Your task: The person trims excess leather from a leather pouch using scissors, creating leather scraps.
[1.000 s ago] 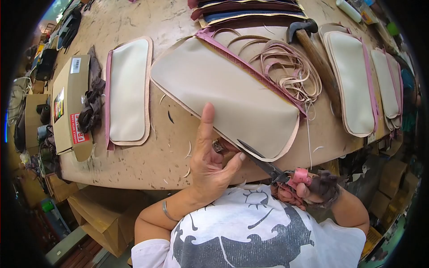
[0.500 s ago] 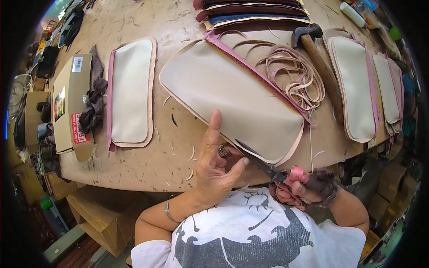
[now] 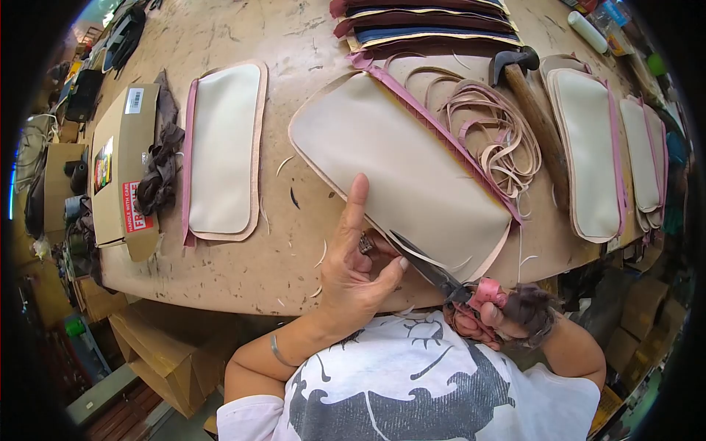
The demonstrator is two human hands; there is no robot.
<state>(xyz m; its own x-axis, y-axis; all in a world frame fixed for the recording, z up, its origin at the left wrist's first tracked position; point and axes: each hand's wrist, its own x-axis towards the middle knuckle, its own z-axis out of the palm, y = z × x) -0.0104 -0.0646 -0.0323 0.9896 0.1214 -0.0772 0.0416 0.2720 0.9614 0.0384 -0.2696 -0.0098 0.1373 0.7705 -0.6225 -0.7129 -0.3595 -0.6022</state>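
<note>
At the bench's near edge, the beige panel [image 3: 401, 165] lies flat, its near corner overhanging. The left hand [image 3: 357, 268] pinches that corner, forefinger raised. The right hand [image 3: 496, 316] is clamped on pink-handled scissors [image 3: 441, 275], blades apparently meeting the panel's trimmed border. A hammer [image 3: 533, 110] rests beside coiled offcuts [image 3: 489, 128].

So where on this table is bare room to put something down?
Bare wood lies above the small beige panel and between it and the large panel. It is crowded around the trimmings, hammer and right-hand panels.
</note>
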